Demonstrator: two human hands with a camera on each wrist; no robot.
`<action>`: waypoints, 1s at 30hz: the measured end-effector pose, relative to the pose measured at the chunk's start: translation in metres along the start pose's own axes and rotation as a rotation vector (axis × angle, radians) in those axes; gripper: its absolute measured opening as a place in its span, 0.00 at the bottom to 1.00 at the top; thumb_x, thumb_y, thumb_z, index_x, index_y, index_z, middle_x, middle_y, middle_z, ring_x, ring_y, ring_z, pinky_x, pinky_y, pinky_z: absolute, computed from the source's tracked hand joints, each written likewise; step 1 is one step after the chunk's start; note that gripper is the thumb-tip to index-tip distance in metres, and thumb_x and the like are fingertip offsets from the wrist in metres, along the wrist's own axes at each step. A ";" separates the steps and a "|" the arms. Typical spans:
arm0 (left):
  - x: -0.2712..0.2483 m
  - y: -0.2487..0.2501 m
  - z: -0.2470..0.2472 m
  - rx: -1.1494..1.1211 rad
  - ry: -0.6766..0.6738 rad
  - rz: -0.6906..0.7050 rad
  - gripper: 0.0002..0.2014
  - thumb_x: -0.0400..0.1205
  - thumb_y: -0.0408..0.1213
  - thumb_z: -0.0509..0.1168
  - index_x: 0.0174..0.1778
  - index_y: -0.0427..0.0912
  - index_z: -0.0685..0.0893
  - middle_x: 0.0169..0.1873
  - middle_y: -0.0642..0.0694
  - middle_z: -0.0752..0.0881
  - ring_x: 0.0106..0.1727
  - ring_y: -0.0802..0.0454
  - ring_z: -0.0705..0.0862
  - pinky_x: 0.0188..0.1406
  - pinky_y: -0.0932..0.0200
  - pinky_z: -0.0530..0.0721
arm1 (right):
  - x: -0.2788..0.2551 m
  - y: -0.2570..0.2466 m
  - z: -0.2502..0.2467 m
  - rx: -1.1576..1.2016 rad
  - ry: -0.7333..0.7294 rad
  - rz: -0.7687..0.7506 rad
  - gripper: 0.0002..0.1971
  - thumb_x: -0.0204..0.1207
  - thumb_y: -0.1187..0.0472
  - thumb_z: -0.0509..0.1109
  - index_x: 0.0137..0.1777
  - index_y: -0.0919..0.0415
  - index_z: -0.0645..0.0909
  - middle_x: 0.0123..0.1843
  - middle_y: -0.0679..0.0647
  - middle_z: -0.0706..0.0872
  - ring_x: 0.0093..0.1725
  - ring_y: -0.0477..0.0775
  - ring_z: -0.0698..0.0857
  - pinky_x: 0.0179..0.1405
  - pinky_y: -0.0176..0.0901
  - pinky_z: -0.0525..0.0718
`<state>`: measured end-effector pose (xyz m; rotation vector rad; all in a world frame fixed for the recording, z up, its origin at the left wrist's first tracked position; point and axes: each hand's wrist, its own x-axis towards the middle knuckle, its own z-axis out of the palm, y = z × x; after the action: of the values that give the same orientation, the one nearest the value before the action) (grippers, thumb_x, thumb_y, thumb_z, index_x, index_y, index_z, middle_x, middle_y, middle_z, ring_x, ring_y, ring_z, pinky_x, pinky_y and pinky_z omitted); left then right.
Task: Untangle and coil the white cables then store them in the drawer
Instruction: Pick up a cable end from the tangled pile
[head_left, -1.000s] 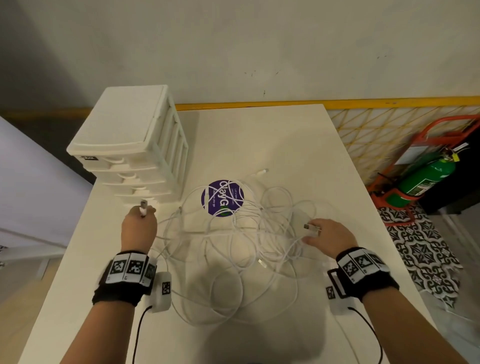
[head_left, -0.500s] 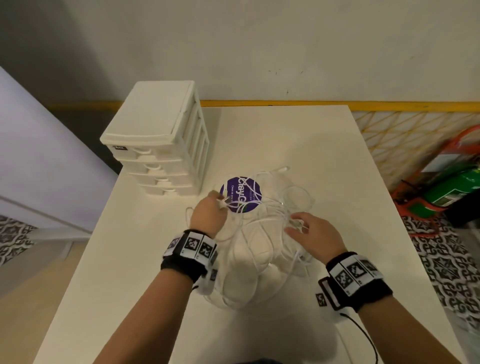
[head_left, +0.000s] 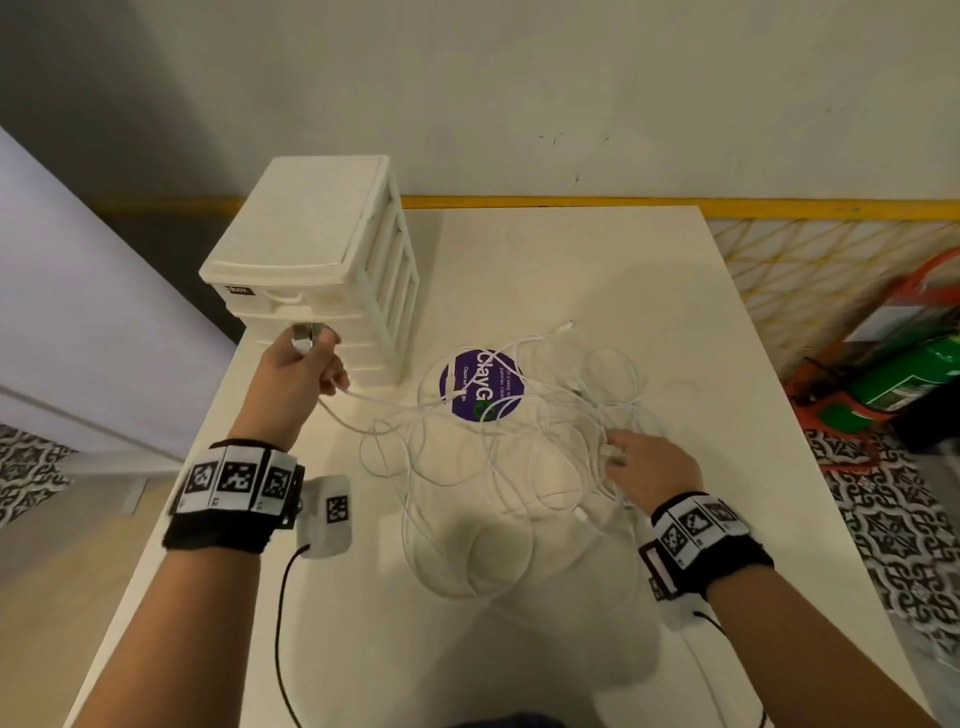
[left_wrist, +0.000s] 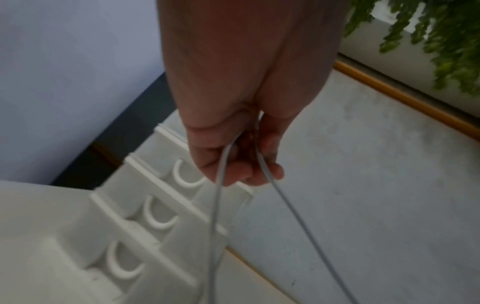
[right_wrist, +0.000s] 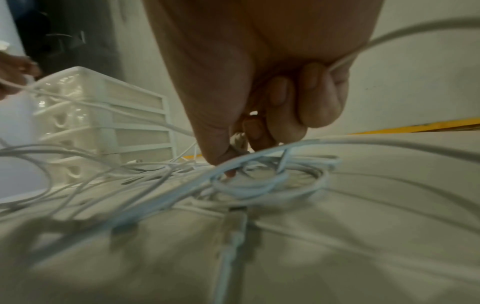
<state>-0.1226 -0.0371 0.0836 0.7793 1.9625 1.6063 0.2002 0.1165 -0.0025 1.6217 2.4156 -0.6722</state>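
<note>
The white cables (head_left: 498, 467) lie in a loose tangle of loops on the white table (head_left: 649, 291), spread between the two hands and partly over a round purple sticker (head_left: 480, 384). The left hand (head_left: 298, 376) is raised in front of the white drawer unit (head_left: 322, 249) at the table's left side, its fingers curled round a cable end; a metal plug tip (head_left: 302, 332) sticks up out of the fist, and a strand runs from the hand down into the tangle. The right hand (head_left: 649, 467) is low at the tangle's right edge, fingers bent onto the strands.

The left wrist camera shows two strands (left_wrist: 262, 164) coming out from under the curled fingers and hanging down past the drawer fronts, whose curved handles (left_wrist: 155, 216) face the hand; all drawers look shut. The right wrist camera shows what the head view cannot: the thumb and forefinger (right_wrist: 254, 131) pinching a connector just above a small coil, while another strand (right_wrist: 345, 59) passes under the outer fingers.
</note>
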 end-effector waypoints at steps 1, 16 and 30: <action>-0.002 -0.006 -0.003 0.014 -0.019 0.004 0.11 0.88 0.35 0.56 0.41 0.45 0.77 0.21 0.50 0.75 0.24 0.58 0.81 0.32 0.60 0.73 | 0.002 0.004 -0.003 0.004 0.006 0.024 0.23 0.77 0.52 0.62 0.72 0.43 0.71 0.68 0.52 0.81 0.64 0.57 0.80 0.58 0.44 0.77; -0.005 -0.034 0.015 -0.270 -0.020 -0.185 0.09 0.83 0.26 0.56 0.43 0.41 0.78 0.20 0.53 0.70 0.24 0.53 0.69 0.28 0.59 0.69 | -0.009 0.017 -0.014 0.425 0.090 -0.099 0.21 0.80 0.54 0.63 0.72 0.56 0.75 0.53 0.53 0.84 0.52 0.48 0.80 0.55 0.38 0.74; -0.050 -0.001 0.103 -0.199 -0.379 -0.137 0.08 0.85 0.38 0.60 0.40 0.42 0.74 0.25 0.53 0.71 0.25 0.58 0.67 0.25 0.65 0.66 | -0.037 -0.088 -0.004 0.802 0.212 -0.519 0.18 0.81 0.71 0.59 0.68 0.56 0.75 0.38 0.43 0.84 0.37 0.36 0.81 0.45 0.24 0.75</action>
<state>-0.0157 0.0008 0.0634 0.7840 1.5302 1.4257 0.1354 0.0601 0.0395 1.2711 2.9639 -1.8251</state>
